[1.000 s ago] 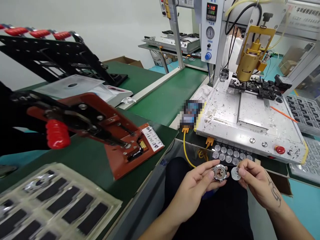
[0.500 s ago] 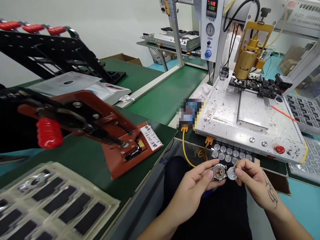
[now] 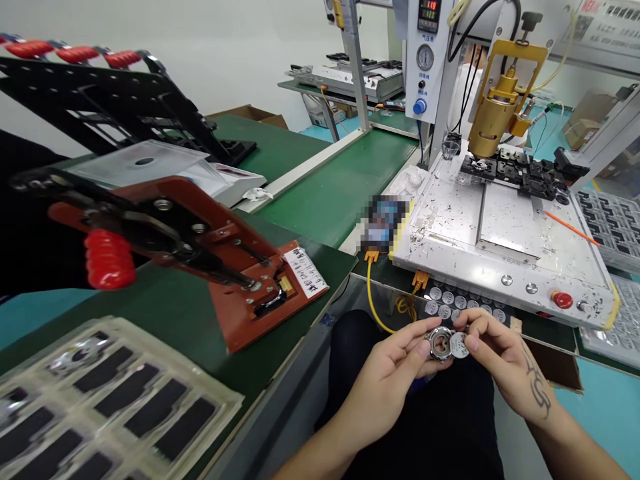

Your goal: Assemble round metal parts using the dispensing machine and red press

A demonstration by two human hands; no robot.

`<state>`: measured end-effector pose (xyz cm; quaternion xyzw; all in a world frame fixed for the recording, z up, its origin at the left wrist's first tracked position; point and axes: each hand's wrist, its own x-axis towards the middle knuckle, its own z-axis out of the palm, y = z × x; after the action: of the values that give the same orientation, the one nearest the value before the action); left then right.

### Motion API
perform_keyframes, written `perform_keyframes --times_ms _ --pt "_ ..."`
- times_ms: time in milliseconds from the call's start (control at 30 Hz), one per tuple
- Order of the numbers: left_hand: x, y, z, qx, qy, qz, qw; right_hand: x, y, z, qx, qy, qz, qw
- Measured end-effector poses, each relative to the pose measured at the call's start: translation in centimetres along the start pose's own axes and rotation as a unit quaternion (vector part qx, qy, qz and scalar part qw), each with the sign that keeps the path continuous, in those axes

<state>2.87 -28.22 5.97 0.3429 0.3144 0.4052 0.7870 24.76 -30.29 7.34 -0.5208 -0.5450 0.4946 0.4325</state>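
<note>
My left hand (image 3: pixel 385 377) pinches a shiny round metal watch case (image 3: pixel 441 330) with an open middle. In my right hand (image 3: pixel 493 343), between thumb and fingers, is a small round silver disc (image 3: pixel 459 346) with printed marks. The disc now overlaps the right edge of the watch case; whether the two touch I cannot tell. Both hands are over my lap, in front of the machine. Just beyond them lies a dark sheet with rows of similar printed discs (image 3: pixel 445 312).
On the left stand a reddish-brown toggle press (image 3: pixel 235 320) with a red handle and a tray (image 3: pixel 227 403) of black parts. A white machine (image 3: pixel 450 257) with a gold dispensing head (image 3: pixel 487 123) is ahead. Yellow cables (image 3: pixel 370 293) hang near its front. More trays (image 3: pixel 613 223) sit at right.
The disc in my right hand has moved left, up against or over the watch case's edge. My view has shifted slightly.
</note>
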Motion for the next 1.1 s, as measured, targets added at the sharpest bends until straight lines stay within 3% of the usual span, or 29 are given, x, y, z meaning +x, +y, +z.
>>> perform_keyframes --times_ms 333,633,1100 --pt "0.0 -0.3 0.6 0.004 0.002 0.021 1.000 0.3 -0.4 1.4 -0.050 0.004 -0.018 0.999" --pt "-0.3 -0.5 1.0 0.003 0.009 0.018 1.000 0.0 0.0 1.5 -0.026 0.001 -0.011 1.000" --pt "-0.5 -0.6 1.1 0.083 0.002 0.042 0.996 -0.1 0.3 1.5 -0.060 0.014 -0.054 0.997"
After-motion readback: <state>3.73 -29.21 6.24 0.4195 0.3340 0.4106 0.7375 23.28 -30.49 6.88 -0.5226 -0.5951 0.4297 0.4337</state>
